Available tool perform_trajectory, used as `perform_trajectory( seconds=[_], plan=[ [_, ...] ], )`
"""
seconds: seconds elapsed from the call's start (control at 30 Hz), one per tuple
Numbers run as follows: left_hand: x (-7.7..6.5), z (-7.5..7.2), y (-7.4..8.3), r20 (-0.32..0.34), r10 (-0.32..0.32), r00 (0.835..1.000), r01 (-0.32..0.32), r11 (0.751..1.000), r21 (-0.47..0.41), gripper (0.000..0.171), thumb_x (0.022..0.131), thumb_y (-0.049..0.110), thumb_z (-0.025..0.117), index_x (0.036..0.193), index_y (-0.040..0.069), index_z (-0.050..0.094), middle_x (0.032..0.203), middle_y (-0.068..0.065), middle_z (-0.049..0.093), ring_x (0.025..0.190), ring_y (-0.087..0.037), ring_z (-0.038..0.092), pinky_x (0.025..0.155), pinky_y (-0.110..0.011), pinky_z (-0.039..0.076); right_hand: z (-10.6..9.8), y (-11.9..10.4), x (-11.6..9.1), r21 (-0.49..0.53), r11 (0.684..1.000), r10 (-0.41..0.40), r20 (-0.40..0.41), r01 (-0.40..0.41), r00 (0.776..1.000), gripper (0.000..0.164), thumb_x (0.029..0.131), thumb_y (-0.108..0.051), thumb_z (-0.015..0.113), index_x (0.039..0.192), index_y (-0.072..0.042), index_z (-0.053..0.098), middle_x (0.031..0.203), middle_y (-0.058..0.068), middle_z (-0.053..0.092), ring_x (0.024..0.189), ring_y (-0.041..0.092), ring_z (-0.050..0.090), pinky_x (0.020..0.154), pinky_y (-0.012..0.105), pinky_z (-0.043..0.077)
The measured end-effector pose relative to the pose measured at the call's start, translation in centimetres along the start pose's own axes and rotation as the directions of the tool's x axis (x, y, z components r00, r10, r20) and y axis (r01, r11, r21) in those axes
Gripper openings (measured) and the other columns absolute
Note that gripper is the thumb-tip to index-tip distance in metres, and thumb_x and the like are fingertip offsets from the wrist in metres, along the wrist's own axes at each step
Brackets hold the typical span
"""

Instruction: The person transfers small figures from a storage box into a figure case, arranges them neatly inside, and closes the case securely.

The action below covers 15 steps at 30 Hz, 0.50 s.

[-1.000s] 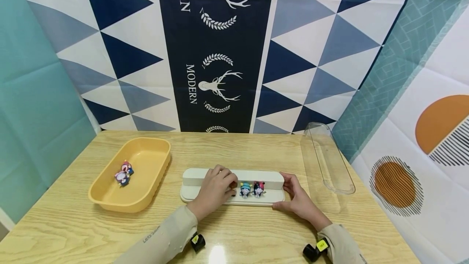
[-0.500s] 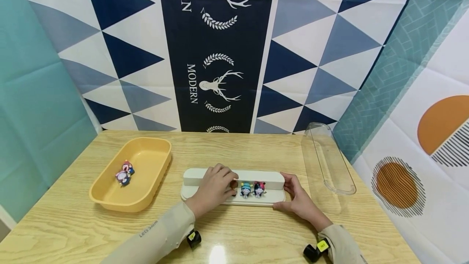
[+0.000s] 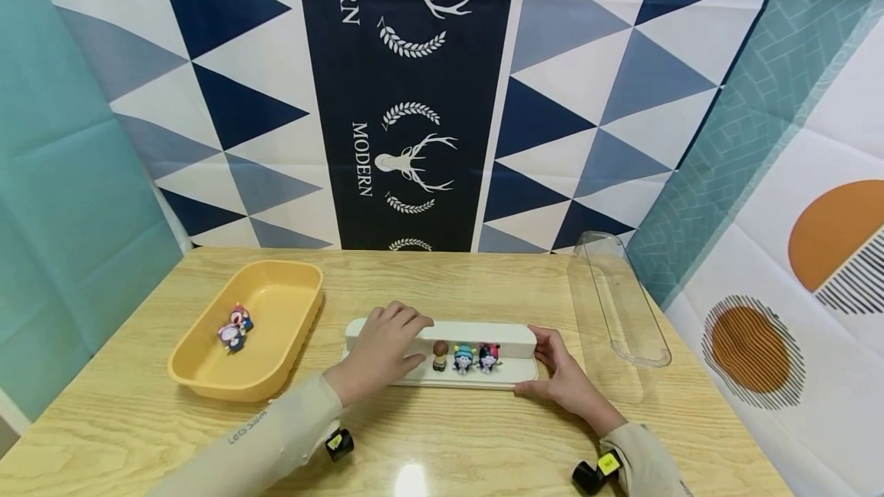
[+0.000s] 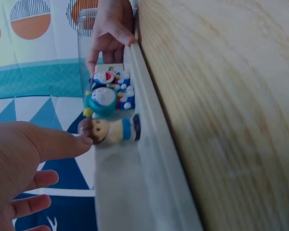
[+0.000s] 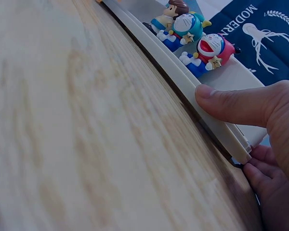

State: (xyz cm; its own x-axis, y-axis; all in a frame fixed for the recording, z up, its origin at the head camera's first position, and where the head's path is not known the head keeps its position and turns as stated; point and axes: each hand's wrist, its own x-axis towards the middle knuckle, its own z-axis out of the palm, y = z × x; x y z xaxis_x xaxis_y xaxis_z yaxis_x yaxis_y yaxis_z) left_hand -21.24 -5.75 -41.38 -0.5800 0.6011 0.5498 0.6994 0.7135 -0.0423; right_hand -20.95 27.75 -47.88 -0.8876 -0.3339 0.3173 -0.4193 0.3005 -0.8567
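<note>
A white stepped display stand [image 3: 514,333] lies on the wooden table, with three small figurines in a row on it. The brown-haired figurine [image 3: 440,357] stands leftmost, beside a teal-hooded figurine [image 3: 463,360] and a pink-hooded one [image 3: 489,358]. My left hand [image 3: 382,353] hovers over the stand's left part, fingers loosely spread and holding nothing; in the left wrist view its thumb [image 4: 67,146] overlaps the head of the brown-haired figurine [image 4: 111,130]. My right hand [image 3: 565,378] grips the stand's right end, thumb [image 5: 226,102] on the front edge and fingers round the end.
At the left is a yellow tray [image 3: 242,390] with two more figurines [image 3: 235,327] lying close together in it. A long transparent cover [image 3: 631,313] lies at the table's right side. A patterned cloth [image 3: 407,98] hangs behind the table.
My left hand has let go of the brown-haired figurine and moved left, so that the figurine now shows fully on the stand. The right hand keeps its grip at the right end.
</note>
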Motion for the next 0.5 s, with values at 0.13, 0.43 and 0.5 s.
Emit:
perform_trajectory(
  seconds=[0.13, 0.43, 0.5],
  plan=[
    [-0.3, -1.0, -0.6, -0.016, -0.003, 1.000, 0.003, 1.000, 0.020, 0.051, 0.074, 0.026, 0.089, 0.117, 0.014, 0.064, 0.107, 0.000, 0.064, 0.098, -0.021, 0.054, 0.076, -0.038, 0.045, -0.1, -0.1, 0.0, -0.007, 1.000, -0.002, -0.003, 0.002, 1.000, 0.090, 0.071, 0.001, 0.088, 0.143, 0.004, 0.034, 0.130, 0.022, 0.050, 0.119, 0.016, 0.050, 0.101, 0.012, 0.036],
    [-1.9, -2.4, -1.2, 0.061, -0.026, 0.998, 0.023, 0.999, 0.043, 0.051, 0.076, 0.028, 0.087, 0.118, 0.013, 0.063, 0.107, -0.001, 0.062, 0.099, -0.022, 0.053, 0.078, -0.039, 0.043, -0.1, -0.1, 0.0, -0.002, 1.000, 0.014, 0.002, -0.014, 1.000, 0.089, 0.072, 0.001, 0.088, 0.143, 0.003, 0.034, 0.131, 0.022, 0.050, 0.120, 0.017, 0.050, 0.102, 0.013, 0.036],
    [-2.2, -2.8, -1.3, 0.064, -0.033, 0.997, 0.030, 0.998, 0.050, 0.051, 0.076, 0.027, 0.087, 0.118, 0.013, 0.062, 0.107, -0.001, 0.062, 0.100, -0.023, 0.053, 0.079, -0.040, 0.043, 0.0, -0.1, -0.1, -0.002, 1.000, 0.017, 0.005, -0.017, 1.000, 0.089, 0.072, 0.000, 0.087, 0.143, 0.003, 0.034, 0.131, 0.021, 0.049, 0.120, 0.017, 0.050, 0.102, 0.013, 0.036]
  ],
)
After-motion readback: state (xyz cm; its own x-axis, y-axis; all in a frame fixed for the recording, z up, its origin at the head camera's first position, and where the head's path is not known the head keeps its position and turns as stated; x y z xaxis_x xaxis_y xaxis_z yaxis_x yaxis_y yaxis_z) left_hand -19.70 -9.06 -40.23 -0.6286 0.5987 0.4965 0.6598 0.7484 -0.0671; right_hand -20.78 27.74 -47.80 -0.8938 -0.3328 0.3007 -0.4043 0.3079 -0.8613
